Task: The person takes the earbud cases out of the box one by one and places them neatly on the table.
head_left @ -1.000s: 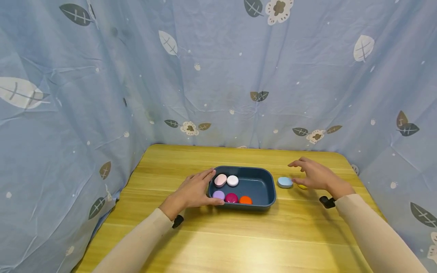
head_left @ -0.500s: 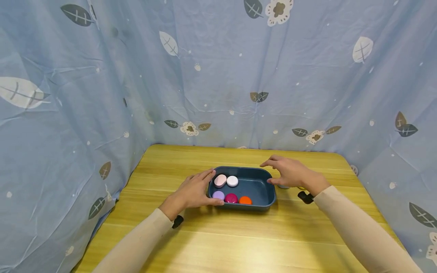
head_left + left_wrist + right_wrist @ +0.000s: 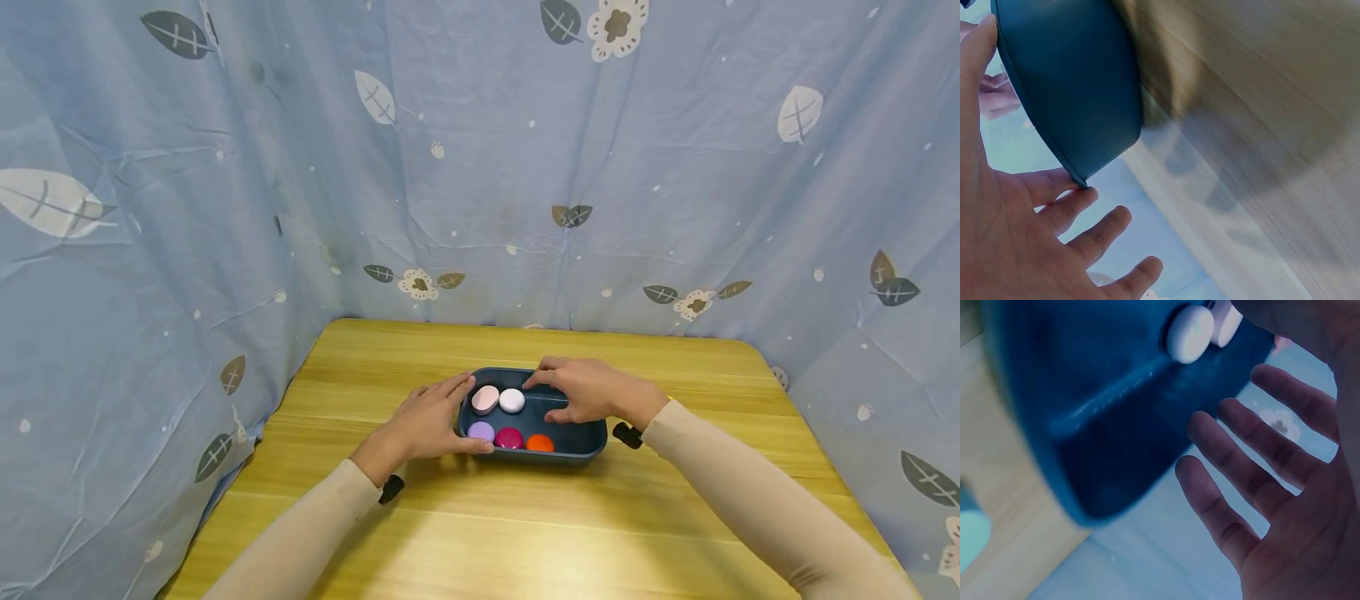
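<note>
In the head view a dark blue rectangular tray [image 3: 581, 457] sits on the table. Inside lie rounded, soap-like pieces: pale pink [image 3: 485, 400], white [image 3: 512, 401], lilac [image 3: 481, 431], magenta [image 3: 509, 438] and orange [image 3: 540, 442]. My left hand [image 3: 427, 422] spans the tray's left end, its thumb at the near rim and fingertips at the far rim. In the left wrist view its fingers are spread, some touching the rim. Over the tray's right half hovers my right hand [image 3: 588, 392], fingertips near the white piece; the right wrist view shows nothing in its fingers.
Beside the tray, a light blue piece [image 3: 971, 537] lies on the table, seen at the edge of the right wrist view. A sliver of yellow [image 3: 671, 398] shows behind the right wrist. A patterned blue curtain [image 3: 480, 167] surrounds the wooden table [image 3: 480, 533].
My right hand has moved left from beside the light blue and yellow pieces to over the tray. Its arm now hides the light blue piece in the head view. My left hand stays put.
</note>
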Demonstrator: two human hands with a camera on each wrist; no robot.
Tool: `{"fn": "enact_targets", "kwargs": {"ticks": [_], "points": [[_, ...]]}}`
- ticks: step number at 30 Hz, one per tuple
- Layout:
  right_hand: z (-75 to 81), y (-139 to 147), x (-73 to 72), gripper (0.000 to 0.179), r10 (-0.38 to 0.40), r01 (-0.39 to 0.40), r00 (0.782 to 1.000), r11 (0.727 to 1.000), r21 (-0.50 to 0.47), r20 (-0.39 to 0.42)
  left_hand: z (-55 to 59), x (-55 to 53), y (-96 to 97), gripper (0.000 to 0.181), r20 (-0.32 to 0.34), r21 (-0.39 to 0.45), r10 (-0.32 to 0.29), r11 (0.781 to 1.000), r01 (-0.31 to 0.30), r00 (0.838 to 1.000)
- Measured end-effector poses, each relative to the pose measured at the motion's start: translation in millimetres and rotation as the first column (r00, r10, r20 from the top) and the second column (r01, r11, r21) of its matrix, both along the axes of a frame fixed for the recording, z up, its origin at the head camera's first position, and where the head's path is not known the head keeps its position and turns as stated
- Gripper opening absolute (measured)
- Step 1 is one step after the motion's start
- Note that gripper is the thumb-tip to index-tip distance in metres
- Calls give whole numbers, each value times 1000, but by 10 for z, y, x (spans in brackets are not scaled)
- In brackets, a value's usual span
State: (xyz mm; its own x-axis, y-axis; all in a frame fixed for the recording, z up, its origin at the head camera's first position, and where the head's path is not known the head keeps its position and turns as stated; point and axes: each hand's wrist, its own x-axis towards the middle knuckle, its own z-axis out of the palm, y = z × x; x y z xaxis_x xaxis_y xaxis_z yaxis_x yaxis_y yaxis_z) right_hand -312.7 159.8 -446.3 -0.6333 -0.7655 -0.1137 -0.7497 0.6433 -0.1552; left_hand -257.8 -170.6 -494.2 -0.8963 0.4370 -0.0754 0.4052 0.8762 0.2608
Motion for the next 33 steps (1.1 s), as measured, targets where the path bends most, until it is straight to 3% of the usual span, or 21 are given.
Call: {"fn": "enact_targets", "kwargs": {"ticks": [15,25,33], "points": [[-238,-426,-142,64,25,-31,997,996,86,68,-15,27,16,133,6,6,-10,1000,10,1000],[-282,-553,-183,42,33,-38,997,997,62,74,40,20,26,131,-6,8,-21,1000,21,1000],[-341,-624,-187,40,5,-11,995,998,63,97,31,26,19,131,-13,-1,-15,1000,15,1000]]}}
